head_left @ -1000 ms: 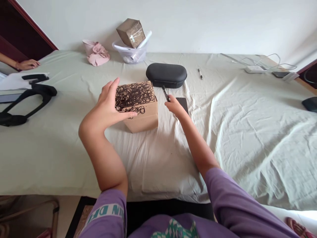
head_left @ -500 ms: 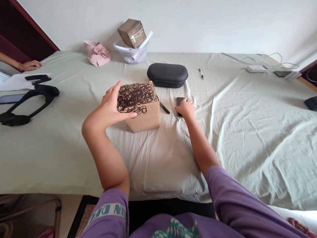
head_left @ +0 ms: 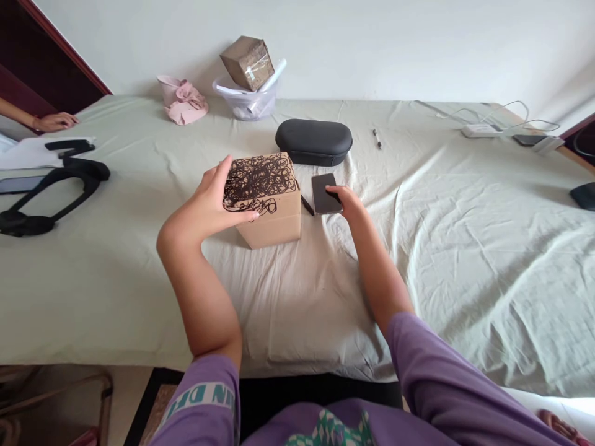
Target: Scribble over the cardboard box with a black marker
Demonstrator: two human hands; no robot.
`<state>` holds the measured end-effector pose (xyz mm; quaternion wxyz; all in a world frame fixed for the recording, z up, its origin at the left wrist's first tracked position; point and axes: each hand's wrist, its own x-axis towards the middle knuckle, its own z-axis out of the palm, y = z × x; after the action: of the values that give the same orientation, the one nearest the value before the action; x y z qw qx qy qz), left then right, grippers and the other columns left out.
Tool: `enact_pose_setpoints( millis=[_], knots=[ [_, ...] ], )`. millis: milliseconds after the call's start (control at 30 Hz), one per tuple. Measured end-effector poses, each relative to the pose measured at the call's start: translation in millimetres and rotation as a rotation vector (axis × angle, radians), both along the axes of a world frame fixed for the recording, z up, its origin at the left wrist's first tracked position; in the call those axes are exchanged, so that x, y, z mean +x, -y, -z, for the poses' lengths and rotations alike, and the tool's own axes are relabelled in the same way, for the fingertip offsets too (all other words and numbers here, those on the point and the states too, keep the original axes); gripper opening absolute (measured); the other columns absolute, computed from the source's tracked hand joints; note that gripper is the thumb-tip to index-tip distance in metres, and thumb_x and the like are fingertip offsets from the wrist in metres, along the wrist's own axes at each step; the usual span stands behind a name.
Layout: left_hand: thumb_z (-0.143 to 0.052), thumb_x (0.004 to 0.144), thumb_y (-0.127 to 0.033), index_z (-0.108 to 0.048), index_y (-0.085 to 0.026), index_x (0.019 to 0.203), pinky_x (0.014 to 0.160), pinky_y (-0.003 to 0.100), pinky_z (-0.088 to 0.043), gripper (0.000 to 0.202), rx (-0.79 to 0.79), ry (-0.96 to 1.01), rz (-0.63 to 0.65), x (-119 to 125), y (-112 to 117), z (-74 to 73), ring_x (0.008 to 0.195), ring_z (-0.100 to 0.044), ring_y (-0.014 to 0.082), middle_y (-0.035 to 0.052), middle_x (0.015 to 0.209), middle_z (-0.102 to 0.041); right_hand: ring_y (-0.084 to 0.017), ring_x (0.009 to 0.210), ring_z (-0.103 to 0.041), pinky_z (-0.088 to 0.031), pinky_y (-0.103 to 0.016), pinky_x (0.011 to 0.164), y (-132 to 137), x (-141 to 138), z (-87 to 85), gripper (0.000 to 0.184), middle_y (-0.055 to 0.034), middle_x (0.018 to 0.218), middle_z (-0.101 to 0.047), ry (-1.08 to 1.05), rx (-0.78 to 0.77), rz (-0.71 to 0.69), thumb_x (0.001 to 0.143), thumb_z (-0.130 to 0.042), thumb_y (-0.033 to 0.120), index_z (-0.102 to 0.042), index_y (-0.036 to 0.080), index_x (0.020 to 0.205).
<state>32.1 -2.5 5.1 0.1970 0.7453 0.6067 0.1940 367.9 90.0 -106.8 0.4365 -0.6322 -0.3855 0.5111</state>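
Observation:
A cardboard box (head_left: 272, 220) with dense black scribbles on its top stands on the cloth-covered table. My left hand (head_left: 210, 199) clasps its left side, thumb on the front face and fingers along the far left edge. To the right of the box, my right hand (head_left: 348, 201) grips a dark smartphone (head_left: 324, 193) by its right side, thumb over the screen; the fingers beneath are hidden. Between box and phone lies a black pen (head_left: 307, 205), partly covered by the phone. Behind them is a black zipped case (head_left: 315, 142).
At the back stands a clear plastic bowl (head_left: 242, 105) with a brown box (head_left: 248, 62) on it, beside a pink cloth item (head_left: 183, 102). A black headband-like strap (head_left: 53, 198) and another person's hand (head_left: 56, 121) are left. Farther right are a pen (head_left: 377, 139) and a power strip (head_left: 481, 130).
My right hand has closed on the smartphone and shifted it left, toward the box and over part of the pen. My left hand stays on the box.

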Motion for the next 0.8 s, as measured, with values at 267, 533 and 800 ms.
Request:
enact_pose_setpoints(
  millis=[267, 533, 800],
  knots=[
    [-0.084, 0.077, -0.068, -0.012, -0.033, 0.175, 0.137, 0.059, -0.026, 0.126, -0.026, -0.029, -0.006, 3, 1, -3.4, 0.165, -0.028, 0.0423, 0.0115, 0.181, -0.015, -0.018, 0.126, -0.065, -0.057, -0.032, 0.092, 30, -13, -59.5, 0.073, -0.0126, 0.145, -0.066, -0.344, 0.352, -0.242, 0.109, 0.004, 0.042, -0.053, 0.020, 0.149],
    [-0.086, 0.076, -0.064, -0.020, -0.036, 0.173, 0.134, 0.058, -0.033, 0.120, 0.002, 0.000, 0.013, 5, 2, -4.0, 0.162, -0.036, 0.0407, 0.0121, 0.178, -0.021, -0.026, 0.133, -0.061, -0.055, -0.048, 0.093, 79, -41, -110.6, 0.079, -0.0121, 0.150, -0.062, -0.288, 0.489, -0.422, 0.106, 0.009, 0.042, -0.056, 0.021, 0.146],
    [-0.088, 0.073, -0.064, -0.028, -0.031, 0.169, 0.133, 0.059, -0.035, 0.118, 0.011, 0.023, -0.006, 11, 3, -5.3, 0.156, -0.043, 0.0436, 0.0109, 0.175, -0.026, -0.031, 0.100, -0.070, -0.063, -0.054, 0.082, 120, -81, -117.2, 0.062, -0.0118, 0.111, -0.077, -0.713, 0.228, -0.541, 0.095, -0.038, 0.072, -0.061, 0.025, 0.127]
  ],
)
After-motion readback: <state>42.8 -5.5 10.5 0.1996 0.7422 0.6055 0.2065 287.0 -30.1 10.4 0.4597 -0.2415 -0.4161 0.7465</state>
